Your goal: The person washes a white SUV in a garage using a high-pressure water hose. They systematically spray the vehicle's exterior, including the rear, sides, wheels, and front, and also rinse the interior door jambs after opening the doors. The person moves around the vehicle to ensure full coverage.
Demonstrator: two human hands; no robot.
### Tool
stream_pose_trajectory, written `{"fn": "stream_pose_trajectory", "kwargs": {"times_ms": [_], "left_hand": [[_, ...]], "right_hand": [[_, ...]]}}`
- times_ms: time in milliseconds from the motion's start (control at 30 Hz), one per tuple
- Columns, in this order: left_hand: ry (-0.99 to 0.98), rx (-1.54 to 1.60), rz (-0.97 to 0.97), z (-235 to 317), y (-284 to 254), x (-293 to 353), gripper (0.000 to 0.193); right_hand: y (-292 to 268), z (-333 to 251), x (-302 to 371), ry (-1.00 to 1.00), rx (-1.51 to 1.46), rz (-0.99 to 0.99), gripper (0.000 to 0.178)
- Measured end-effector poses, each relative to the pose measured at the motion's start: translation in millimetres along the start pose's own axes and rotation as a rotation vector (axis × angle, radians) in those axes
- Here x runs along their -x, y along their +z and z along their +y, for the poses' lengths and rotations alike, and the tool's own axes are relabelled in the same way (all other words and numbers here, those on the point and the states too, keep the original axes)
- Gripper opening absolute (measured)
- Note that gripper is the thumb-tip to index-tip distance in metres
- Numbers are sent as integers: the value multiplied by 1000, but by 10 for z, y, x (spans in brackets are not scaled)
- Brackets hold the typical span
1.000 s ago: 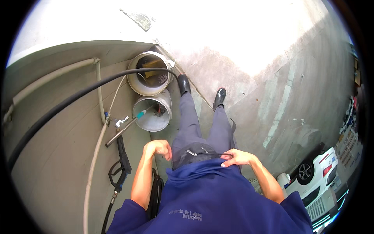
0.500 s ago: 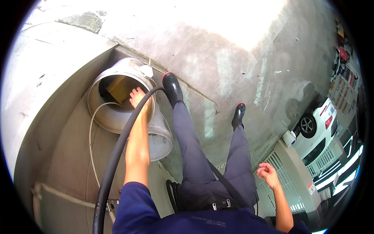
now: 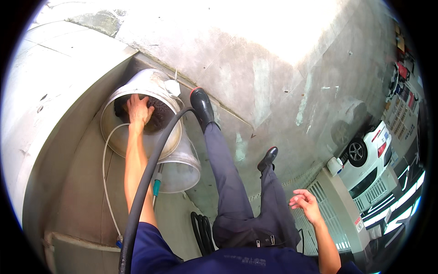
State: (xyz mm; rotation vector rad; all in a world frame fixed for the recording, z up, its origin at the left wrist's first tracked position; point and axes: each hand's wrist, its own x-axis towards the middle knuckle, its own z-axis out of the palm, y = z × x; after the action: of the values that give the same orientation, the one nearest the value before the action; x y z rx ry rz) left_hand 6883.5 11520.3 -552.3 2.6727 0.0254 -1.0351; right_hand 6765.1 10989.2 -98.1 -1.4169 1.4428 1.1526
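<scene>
My left hand [image 3: 139,110] reaches into the mouth of a whitish plastic bucket [image 3: 119,140] on the left. Its fingers are bent, with the thumb to the right, over the dark, rippled water [image 3: 159,116] inside. Whatever is under the palm is hidden. The yellow block seen there earlier does not show. A thick black hose [image 3: 148,176] passes in front of my left forearm. My right hand [image 3: 306,205] hangs in the air on the right, fingers loosely curled and apart, holding nothing.
A second bucket [image 3: 182,176] stands nearer, with a teal-handled tool [image 3: 157,186] by its rim. A thin white tube [image 3: 106,169] runs from the first bucket. Coiled black hose [image 3: 200,233] lies beside my legs. A white car [image 3: 372,157] and a slatted grey structure [image 3: 335,205] are at right.
My left hand has moved left and deeper over the bucket, covering where the yellow block was. The teal-handled tool has come into sight. My right hand has shifted slightly left.
</scene>
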Motion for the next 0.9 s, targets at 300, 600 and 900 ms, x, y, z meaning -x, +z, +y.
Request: {"fn": "stream_pose_trajectory", "kwargs": {"times_ms": [300, 600, 900], "left_hand": [[-213, -179, -215, 593, 74, 586, 45], [-485, -261, -218, 2014, -1424, 2286, 60], [-682, -250, 25, 4568, -2258, 3554, 68]], "right_hand": [[-455, 275, -92, -59, -147, -77, 30], [-2098, 2956, -172, 107, -482, 40, 27], [-3075, 4918, -939, 170, -727, -42, 23]]}}
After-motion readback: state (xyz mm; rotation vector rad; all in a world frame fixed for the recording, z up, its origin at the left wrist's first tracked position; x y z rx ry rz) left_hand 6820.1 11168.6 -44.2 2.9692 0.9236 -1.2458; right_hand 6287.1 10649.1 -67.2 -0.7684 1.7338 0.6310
